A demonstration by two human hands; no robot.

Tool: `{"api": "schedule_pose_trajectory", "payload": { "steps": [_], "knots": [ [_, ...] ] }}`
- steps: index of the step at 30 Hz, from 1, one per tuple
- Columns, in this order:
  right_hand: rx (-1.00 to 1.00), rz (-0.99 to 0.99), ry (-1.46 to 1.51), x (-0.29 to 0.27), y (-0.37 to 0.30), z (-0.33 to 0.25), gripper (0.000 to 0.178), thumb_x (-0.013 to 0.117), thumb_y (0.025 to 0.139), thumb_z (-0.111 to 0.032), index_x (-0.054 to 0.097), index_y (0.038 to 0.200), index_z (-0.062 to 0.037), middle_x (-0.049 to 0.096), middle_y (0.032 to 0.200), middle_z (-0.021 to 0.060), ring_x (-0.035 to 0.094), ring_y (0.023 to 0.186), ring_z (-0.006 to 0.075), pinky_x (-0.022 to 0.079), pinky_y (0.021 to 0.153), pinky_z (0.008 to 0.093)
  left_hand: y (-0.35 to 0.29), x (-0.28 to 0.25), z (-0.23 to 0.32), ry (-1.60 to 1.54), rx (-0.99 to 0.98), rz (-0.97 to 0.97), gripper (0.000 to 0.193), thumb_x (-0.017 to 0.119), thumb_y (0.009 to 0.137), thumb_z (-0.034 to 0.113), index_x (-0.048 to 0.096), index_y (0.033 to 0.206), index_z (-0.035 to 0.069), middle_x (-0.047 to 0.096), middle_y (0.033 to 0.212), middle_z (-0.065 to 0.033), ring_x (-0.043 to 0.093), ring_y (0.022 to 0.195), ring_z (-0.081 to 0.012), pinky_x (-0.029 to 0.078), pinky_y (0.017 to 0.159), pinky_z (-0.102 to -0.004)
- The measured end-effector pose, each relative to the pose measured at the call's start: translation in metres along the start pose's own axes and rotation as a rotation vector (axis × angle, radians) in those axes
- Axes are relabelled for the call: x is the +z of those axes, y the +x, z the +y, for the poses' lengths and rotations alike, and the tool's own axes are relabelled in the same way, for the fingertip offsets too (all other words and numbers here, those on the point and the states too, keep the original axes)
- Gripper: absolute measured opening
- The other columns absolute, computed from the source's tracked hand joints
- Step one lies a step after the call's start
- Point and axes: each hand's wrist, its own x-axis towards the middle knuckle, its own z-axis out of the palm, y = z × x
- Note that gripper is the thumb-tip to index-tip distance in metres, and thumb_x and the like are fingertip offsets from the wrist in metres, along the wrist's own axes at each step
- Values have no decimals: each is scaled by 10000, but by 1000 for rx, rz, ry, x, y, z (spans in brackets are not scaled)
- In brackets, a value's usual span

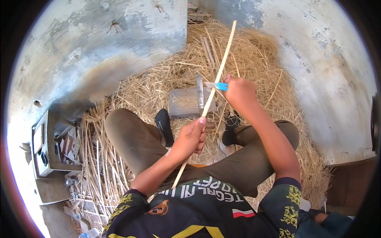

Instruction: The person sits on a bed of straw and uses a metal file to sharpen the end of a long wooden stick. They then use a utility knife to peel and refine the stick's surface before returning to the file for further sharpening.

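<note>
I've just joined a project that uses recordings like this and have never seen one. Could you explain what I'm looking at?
There is no robot here: you see a person's two bare hands. The single picture comes from a wide fisheye camera worn on the person's head, looking down, so the edges bend and the person's left is on your left.

The left hand grips a long pale stick that slants upward. The right hand holds a small knife with a blue handle, its blade at the stick; whether it is cutting, I can't tell. Loose, straw-like strips cover much of the floor, and a grey block sits near the person's feet.
</note>
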Motion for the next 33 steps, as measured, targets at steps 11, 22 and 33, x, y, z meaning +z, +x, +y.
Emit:
{"api": "schedule_pose_trajectory", "payload": {
  "steps": [11, 22, 33],
  "knots": [
    [618, -33, -65, -66, 25, 110, 287, 563, 989, -236, 716, 893, -12, 667, 699, 136, 679, 637, 280, 529, 576, 432, -17, 24, -21, 222, 34, -164, 393, 397, 1106, 417, 469, 908, 86, 383, 644, 37, 351, 480, -53, 314, 445, -228],
    [156, -48, 58, -35, -10, 16, 446, 494, 1042, -283, 697, 726, -43, 615, 571, 185, 644, 515, 378, 526, 534, 488, -6, 3, 3, 17, 85, -62, 370, 388, 1112, 400, 442, 914, 92, 266, 613, 63, 226, 468, -40, 185, 425, -233],
    [263, -44, 9, -37, 28, 47, 263, 555, 988, -189, 685, 832, -22, 695, 735, 176, 697, 640, 342, 558, 590, 461, -9, 15, -10, 81, 62, -61, 402, 406, 1096, 452, 407, 882, 112, 297, 662, 39, 253, 490, -58, 203, 427, -252]
  ]
}}
